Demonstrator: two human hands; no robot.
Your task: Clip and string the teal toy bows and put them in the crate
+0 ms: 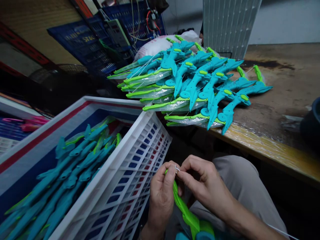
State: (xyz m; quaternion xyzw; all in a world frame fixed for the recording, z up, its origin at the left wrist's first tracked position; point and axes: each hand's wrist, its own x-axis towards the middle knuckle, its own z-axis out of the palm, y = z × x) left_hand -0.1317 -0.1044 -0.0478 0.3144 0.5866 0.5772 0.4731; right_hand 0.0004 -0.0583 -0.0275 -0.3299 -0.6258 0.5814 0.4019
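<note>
Low in the middle of the frame, the left hand [162, 196] is wrapped around the green limb of a toy bow [186, 213], thumb and forefinger pinched at its upper tip. Meeting it from the right, the right hand [203, 186] is nearly closed, its fingertips pinching a thin white string [177, 168] right at that same tip. Green gives way to teal at the bow's lower end, which runs down to the bottom edge of the frame over the person's grey trouser leg [240, 186].

At lower left stands a white plastic crate [130, 180] with a latticed wall, and teal and green bow parts [67, 180] lie piled inside it. Across the upper middle, a stack of finished teal and green bows [192, 83], some in clear wrapping, lies on the wooden worktop [280, 106], whose front edge runs toward the lower right. Behind the stack rest a white bag [155, 45] and a white ribbed panel [227, 26]. Dark blue crates [85, 46] fill the upper left; the raised lettering on one is too blurred to read. A dark round container [311, 123] sits at the right edge.
</note>
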